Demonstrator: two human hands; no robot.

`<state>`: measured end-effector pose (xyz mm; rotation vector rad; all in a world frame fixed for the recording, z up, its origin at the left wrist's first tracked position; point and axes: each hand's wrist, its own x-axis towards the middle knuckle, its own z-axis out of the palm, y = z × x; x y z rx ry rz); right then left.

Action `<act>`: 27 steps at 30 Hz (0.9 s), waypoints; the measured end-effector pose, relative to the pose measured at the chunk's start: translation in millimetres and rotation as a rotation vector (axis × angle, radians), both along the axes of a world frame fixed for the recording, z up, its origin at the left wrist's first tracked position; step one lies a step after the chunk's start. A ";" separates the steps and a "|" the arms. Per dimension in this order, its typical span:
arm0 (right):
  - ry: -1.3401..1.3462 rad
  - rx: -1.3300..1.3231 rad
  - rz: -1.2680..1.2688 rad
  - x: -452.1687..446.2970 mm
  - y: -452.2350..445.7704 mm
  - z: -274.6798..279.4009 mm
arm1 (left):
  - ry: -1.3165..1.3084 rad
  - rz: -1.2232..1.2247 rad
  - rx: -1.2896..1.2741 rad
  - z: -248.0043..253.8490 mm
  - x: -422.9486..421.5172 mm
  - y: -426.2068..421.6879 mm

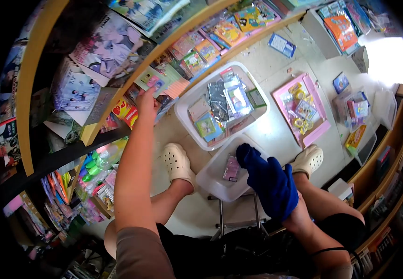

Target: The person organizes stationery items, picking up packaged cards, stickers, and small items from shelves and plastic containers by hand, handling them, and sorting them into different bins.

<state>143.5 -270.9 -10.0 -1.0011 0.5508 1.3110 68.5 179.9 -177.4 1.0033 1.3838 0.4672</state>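
Note:
My left hand (147,104) reaches to the shelf on the left, with its fingers closed at the lower edge of a green and pink picture booklet (152,80). My right hand (299,214) is in front of my lap, where a dark blue cloth (273,183) covers its fingers and bunches around them. One end of this cloth hangs over a small white plastic bin (210,183). Inside that bin lies a pink packet (232,168). Beyond it stands a larger white tub (183,114) holding several packaged items, among them a black packet (218,100).
A pink tray (320,137) with small yellow and clear packs lies on the tiled floor. Clear boxes (350,109) stand farther right, beside wooden shelving (373,172). Magazines (108,46) fill the left shelves. A metal-legged stool (238,225) is between my feet in cream clogs (176,160).

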 end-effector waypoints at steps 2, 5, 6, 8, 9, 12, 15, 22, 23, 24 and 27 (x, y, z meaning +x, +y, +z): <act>0.011 0.020 0.008 0.8 -0.8 -0.3 | 0.099 -0.121 0.103 4.9 -6.1 -0.9; 0.015 0.058 0.040 3.4 0.8 -1.0 | 0.138 -0.113 0.173 5.8 -8.2 -2.0; 0.013 0.067 0.048 3.6 1.3 -0.3 | 0.122 -0.129 0.165 5.1 -9.2 -2.4; 0.013 0.080 0.054 4.9 1.5 0.0 | 0.091 -0.161 0.150 2.3 -11.2 -2.3; 0.011 0.083 0.056 4.8 1.2 0.3 | 0.025 -0.149 0.115 -0.4 -11.3 -1.1; 0.009 0.084 0.059 4.9 -3.2 0.5 | -0.170 -0.098 0.024 -5.7 -7.0 0.8; 0.012 0.078 0.060 3.2 -8.4 1.2 | -0.298 -0.037 -0.031 -4.1 -1.8 2.6; 0.008 0.086 0.075 0.4 -16.5 -0.7 | -0.326 -0.054 -0.039 -13.0 4.6 -2.2; 0.006 0.088 0.081 -0.2 -17.7 -0.7 | -0.272 -0.097 0.004 -13.8 8.1 -6.6; 0.003 0.091 0.086 -0.3 -19.3 -1.0 | -0.219 -0.142 0.048 -14.5 11.0 -8.1; -0.008 0.106 0.113 -2.1 -26.9 -3.5 | -0.103 -0.204 0.142 -19.6 13.0 -3.1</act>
